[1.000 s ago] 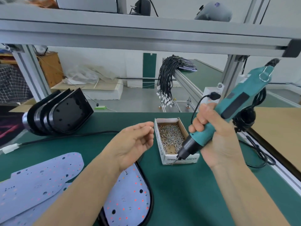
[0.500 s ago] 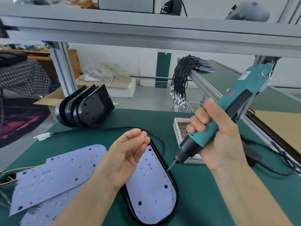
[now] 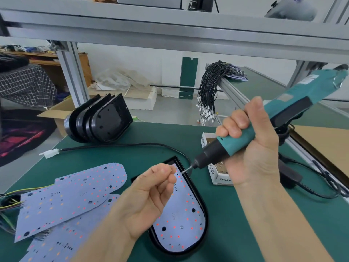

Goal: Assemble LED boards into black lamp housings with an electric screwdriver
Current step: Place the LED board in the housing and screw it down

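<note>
- The right hand [image 3: 251,148] has its grip wrapped tight round the teal electric screwdriver [image 3: 264,127], fingers curled over the barrel, the tool slanting down to the left.
- Its bit tip [image 3: 186,170] hangs just above the upper end of the LED board [image 3: 181,220] and close to the left fingertips [image 3: 171,172].
- The left hand [image 3: 149,201] pinches a small screw [image 3: 170,169] between thumb and forefinger, the other fingers loosely curled, over that same upper end.
- That LED board lies inside a black lamp housing [image 3: 204,210] flat on the green desk [image 3: 151,148], between the two forearms.
- A black cable [image 3: 122,145] with a white plug runs from the housing's top end to the left.
- Loose LED boards [image 3: 71,197] are stacked on the desk to the left of the housing.
- A white screw box [image 3: 213,171] sits behind the right hand, partly hidden.
- Empty black housings [image 3: 102,120] stand on edge in a row at the desk's far left edge.
</note>
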A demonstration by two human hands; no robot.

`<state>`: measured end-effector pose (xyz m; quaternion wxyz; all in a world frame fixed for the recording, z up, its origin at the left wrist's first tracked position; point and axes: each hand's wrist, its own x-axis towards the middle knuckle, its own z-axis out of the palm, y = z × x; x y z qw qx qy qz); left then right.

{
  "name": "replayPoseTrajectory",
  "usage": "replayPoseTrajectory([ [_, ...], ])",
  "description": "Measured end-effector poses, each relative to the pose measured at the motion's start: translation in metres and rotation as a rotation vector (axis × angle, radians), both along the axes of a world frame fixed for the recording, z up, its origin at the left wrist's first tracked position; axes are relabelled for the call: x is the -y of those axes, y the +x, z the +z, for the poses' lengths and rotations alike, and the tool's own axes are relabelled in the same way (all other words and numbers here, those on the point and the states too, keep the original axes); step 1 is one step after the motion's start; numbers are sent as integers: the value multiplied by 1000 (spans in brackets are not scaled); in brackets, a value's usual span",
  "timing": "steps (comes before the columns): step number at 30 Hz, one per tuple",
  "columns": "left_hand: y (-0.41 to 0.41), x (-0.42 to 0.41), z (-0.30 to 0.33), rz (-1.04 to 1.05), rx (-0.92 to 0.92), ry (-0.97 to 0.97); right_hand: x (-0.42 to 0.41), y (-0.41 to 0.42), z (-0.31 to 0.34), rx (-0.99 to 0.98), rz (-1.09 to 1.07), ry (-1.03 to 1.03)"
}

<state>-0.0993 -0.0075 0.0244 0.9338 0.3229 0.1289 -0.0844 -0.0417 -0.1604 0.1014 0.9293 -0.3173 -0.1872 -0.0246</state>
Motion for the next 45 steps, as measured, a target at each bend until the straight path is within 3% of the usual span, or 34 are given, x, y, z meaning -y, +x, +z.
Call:
replayPoseTrajectory([
  [27,-6,14,5,-50,-52,-25,-5,0,-3,15,-4,-20],
  [35,-2,19,2,21,-42,51,-5,-2,-7,50,-33,-30],
  [45,1,26,3,56,-67,-26,-2,3,-16,15,-120,16],
])
